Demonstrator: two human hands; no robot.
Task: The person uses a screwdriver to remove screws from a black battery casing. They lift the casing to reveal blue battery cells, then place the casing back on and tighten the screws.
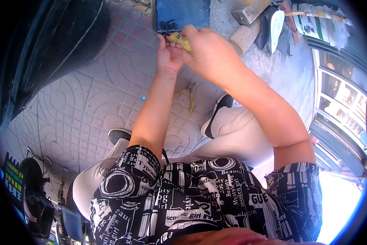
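Note:
My right hand (210,53) is closed round the yellow handle (180,41) of a tool, held nearly level at the lower edge of a blue panel (183,16). Its working end looks dark and thin, but is too small to make out. Just left of it is my left hand (170,55), palm turned up and fingers curled close to the tool's front end. What those fingers pinch is hidden. Pliers with yellow handles (191,100) lie spread on the paving below my hands.
Wooden blocks (250,11) and a white-and-dark object (275,30) lie at the upper right, beside a white-and-green container (314,24). A large dark, rounded body (61,45) fills the upper left. Glazed shopfront panels (342,90) stand at right; wheeled vehicles (34,192) at lower left.

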